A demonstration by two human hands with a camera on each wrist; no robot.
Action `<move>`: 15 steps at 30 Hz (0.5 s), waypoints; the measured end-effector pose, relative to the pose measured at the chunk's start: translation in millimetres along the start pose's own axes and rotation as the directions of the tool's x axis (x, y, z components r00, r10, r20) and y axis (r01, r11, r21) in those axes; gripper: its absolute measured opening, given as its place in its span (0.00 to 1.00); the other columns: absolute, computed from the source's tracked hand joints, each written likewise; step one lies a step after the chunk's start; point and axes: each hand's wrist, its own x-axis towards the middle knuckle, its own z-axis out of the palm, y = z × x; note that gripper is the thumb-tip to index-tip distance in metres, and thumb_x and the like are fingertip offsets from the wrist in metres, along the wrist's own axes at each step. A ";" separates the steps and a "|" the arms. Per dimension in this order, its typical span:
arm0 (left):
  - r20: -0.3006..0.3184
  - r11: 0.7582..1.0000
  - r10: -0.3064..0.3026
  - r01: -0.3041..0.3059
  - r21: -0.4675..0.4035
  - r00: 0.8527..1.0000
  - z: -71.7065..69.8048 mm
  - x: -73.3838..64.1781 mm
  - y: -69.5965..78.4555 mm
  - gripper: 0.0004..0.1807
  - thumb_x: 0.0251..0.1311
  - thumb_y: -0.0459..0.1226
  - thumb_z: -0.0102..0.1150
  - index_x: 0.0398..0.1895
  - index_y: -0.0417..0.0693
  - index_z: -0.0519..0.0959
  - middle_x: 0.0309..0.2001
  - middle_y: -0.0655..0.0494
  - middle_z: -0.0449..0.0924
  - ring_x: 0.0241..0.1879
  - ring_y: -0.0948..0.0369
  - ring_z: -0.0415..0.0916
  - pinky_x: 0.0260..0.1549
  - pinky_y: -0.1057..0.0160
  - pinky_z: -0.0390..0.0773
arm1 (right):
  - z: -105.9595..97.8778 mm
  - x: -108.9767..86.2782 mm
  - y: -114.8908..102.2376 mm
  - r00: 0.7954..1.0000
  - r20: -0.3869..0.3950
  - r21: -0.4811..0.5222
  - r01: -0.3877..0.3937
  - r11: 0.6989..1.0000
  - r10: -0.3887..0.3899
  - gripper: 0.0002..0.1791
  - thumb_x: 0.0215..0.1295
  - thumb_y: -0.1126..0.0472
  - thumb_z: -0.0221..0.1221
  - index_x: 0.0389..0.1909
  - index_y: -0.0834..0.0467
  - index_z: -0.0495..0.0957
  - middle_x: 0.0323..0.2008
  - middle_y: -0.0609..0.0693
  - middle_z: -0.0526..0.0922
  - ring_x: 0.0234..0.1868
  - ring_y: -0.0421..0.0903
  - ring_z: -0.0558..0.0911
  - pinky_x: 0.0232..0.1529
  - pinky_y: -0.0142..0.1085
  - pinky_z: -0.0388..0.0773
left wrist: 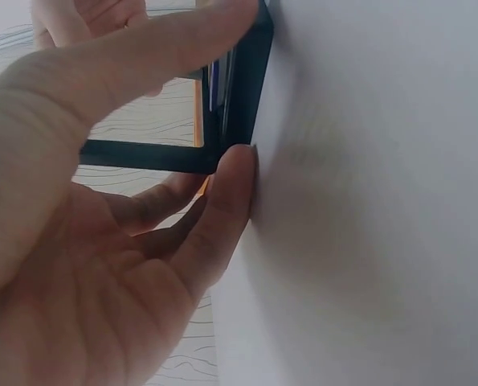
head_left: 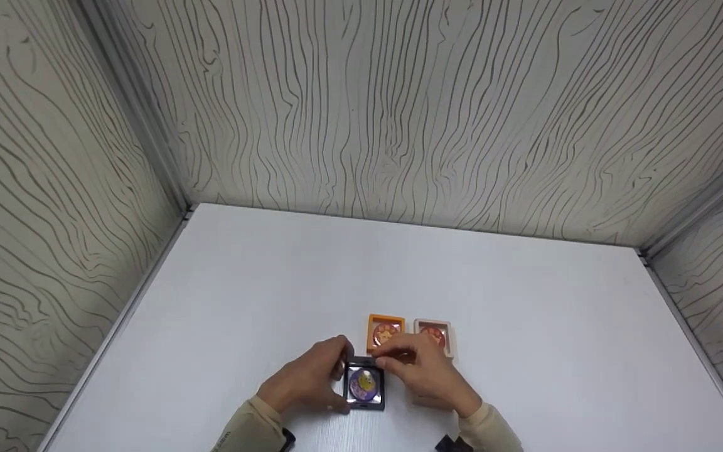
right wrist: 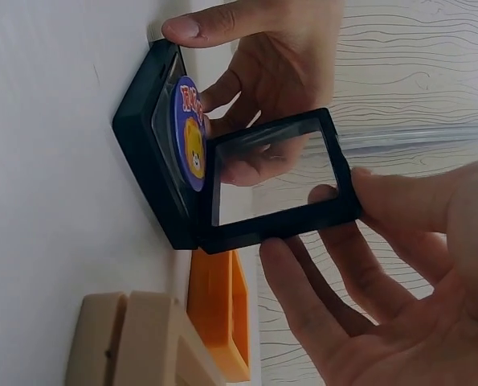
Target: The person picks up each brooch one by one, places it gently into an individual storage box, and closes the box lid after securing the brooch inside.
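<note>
A black square display case (head_left: pixel 364 406) lies on the white table, its hinged lid (right wrist: pixel 283 233) raised, with a clear window. In its base rests a round purple badge (head_left: pixel 363 384) with a yellow cartoon figure. My left hand (head_left: pixel 308 378) grips the base at its left side, thumb on the near edge and a finger on the far one. At the lid's outer edge my right hand (head_left: pixel 424 367) pinches the frame between thumb and fingers. Dark frame edges (left wrist: pixel 251 88) show between the left thumb and finger in the left wrist view.
Just beyond the hands, an orange case (head_left: pixel 370 336) and a pale pink case (head_left: pixel 451 339) each hold a round reddish badge. A beige case (head_left: pixel 430 403) sits partly hidden under my right hand. Wood-patterned panels (head_left: pixel 361 113) enclose the table (head_left: pixel 524 301) at back and sides.
</note>
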 end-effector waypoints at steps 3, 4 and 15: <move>-0.006 1.000 0.003 -0.003 0.000 1.000 -1.4 3.5 1.5 0.42 0.38 0.36 0.89 0.57 0.49 0.72 0.40 0.61 0.74 0.38 0.67 0.71 0.39 0.68 0.76 | -1.7 -0.8 -1.9 0.999 0.034 -0.022 -0.010 1.000 0.010 0.07 0.69 0.59 0.69 0.45 0.52 0.91 0.47 0.46 0.91 0.49 0.41 0.88 0.55 0.38 0.85; -0.008 1.000 0.001 -0.001 0.000 1.000 -1.4 4.2 1.6 0.42 0.38 0.36 0.89 0.57 0.49 0.72 0.41 0.62 0.74 0.39 0.67 0.71 0.39 0.68 0.76 | -1.7 -0.9 -2.3 0.999 0.045 -0.031 -0.004 0.999 0.006 0.06 0.69 0.59 0.70 0.44 0.51 0.91 0.47 0.45 0.91 0.49 0.41 0.88 0.56 0.40 0.85; -0.016 1.000 0.006 -0.006 -0.026 1.000 1.5 -1.4 -1.2 0.40 0.38 0.36 0.88 0.55 0.50 0.72 0.41 0.62 0.72 0.39 0.67 0.71 0.39 0.67 0.76 | 8.2 -3.0 -2.6 0.983 0.161 -0.137 0.113 0.984 -0.091 0.06 0.66 0.61 0.73 0.41 0.48 0.92 0.40 0.38 0.90 0.45 0.34 0.85 0.54 0.41 0.85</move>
